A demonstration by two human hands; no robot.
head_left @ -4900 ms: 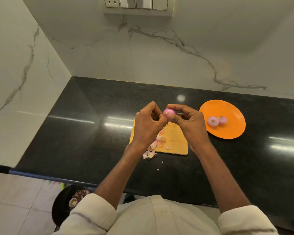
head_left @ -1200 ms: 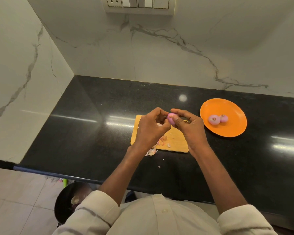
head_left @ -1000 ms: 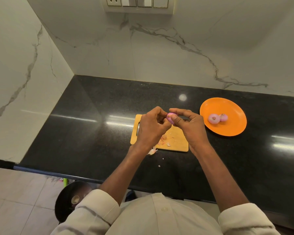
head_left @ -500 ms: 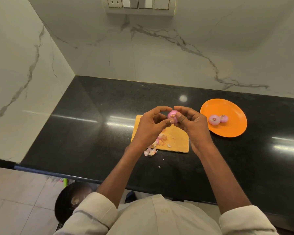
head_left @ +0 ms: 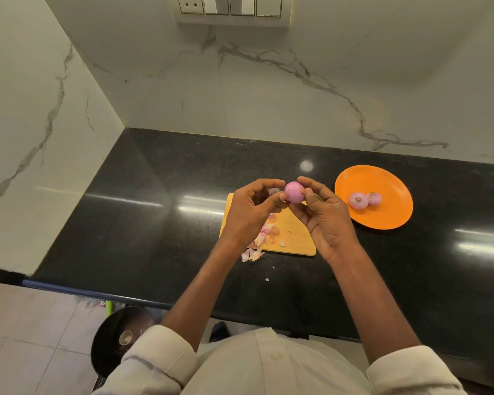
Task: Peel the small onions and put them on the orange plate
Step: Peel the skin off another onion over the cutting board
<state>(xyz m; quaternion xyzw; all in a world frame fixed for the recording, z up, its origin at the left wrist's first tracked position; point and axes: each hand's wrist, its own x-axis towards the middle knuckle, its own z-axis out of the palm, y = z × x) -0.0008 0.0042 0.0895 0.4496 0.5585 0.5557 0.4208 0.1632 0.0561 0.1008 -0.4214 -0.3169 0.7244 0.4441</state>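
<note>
Both hands, left hand (head_left: 247, 212) and right hand (head_left: 324, 215), pinch the onion (head_left: 293, 191) together; orange plate (head_left: 382, 215) lies just right, nearer the right hand.

Pink onion (head_left: 293, 191), orange plate (head_left: 382, 218), black speckled counter (head_left: 154, 218), white grey-veined marble wall (head_left: 268, 89) behind counter, tan board (head_left: 294, 238).

Both forearms, bare below rolled pale sleeves, converge above the cutting board (head_left: 293, 236). Left hand (head_left: 250, 213) and right hand (head_left: 324, 216) meet fingertip to fingertip, fingers curled, pinching a small onion (head_left: 294, 191) between thumbs and forefingers, palms turned inward
</note>
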